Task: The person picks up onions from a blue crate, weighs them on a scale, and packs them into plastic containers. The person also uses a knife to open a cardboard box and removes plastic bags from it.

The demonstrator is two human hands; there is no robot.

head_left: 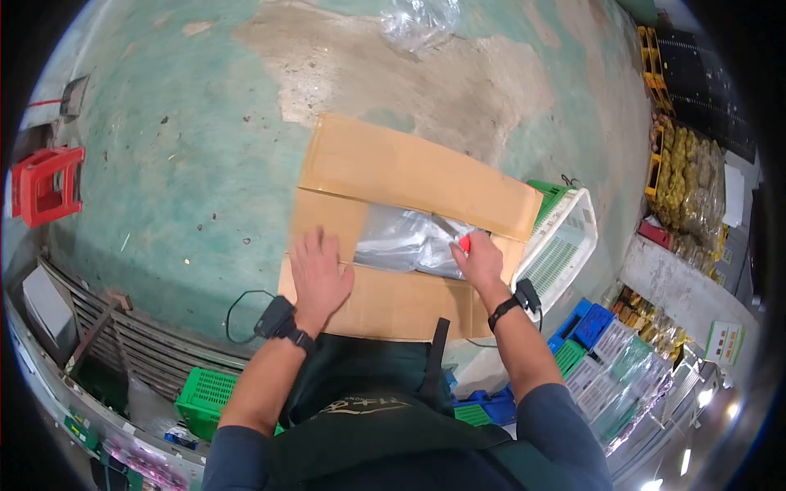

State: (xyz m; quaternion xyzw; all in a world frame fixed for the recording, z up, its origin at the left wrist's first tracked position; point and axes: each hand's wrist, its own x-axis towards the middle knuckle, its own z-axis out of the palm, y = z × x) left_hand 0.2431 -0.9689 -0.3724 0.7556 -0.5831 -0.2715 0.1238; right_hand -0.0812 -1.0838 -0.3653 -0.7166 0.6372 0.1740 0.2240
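Note:
A cardboard box [409,164] lies in front of me with its long flaps folded outward. Between the flaps shows grey, shiny plastic [397,237]. My left hand [318,274] rests on the cardboard left of the plastic, palm down, fingers spread. At the right end of the plastic, my right hand [481,260] is closed round a small red object [465,243]; the rest of that object is hard to make out. Each wrist wears a dark band with a black device and a cable.
A white crate [565,237] stands close to the box on the right. A red stool [49,186] is at far left, a metal rack [139,327] at lower left, a green crate [205,397] near my left elbow. Clear plastic [419,23] lies on the floor ahead.

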